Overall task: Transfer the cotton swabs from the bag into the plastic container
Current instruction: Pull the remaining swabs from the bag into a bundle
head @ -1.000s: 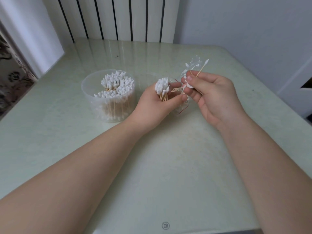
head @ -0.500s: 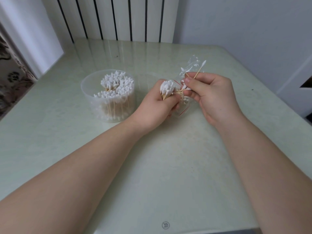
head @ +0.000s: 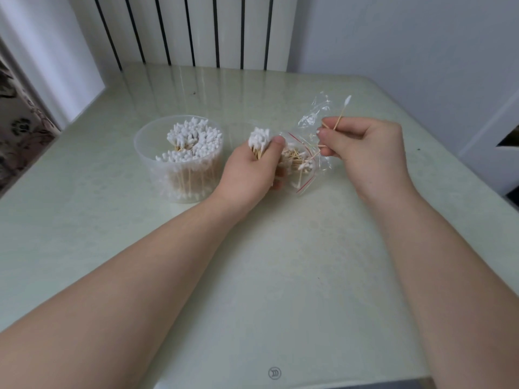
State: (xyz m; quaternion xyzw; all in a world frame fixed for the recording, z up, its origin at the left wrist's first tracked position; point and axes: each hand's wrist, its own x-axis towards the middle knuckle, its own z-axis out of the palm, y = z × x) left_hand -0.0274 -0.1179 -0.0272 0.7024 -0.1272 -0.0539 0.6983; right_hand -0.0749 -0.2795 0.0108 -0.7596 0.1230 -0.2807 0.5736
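Left fingers (head: 278,141) grip a swab bundle (head: 259,138), right fingers (head: 327,134) pinch loose swabs (head: 341,116) above the bag (head: 306,161); the container (head: 179,175), left of both, likely comes next.

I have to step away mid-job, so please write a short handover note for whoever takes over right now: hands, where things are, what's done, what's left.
The left hand has its grip on a bundle of wooden-stick cotton swabs, tips up.
The right hand pinches a single cotton swab.
The clear plastic zip bag lies between the hands, with more swabs inside.
The round translucent plastic container stands on the pale green table, left of the left hand.
Done: the container holds many upright swabs.
Left: put in the bundle and the single swab, then empty the bag.
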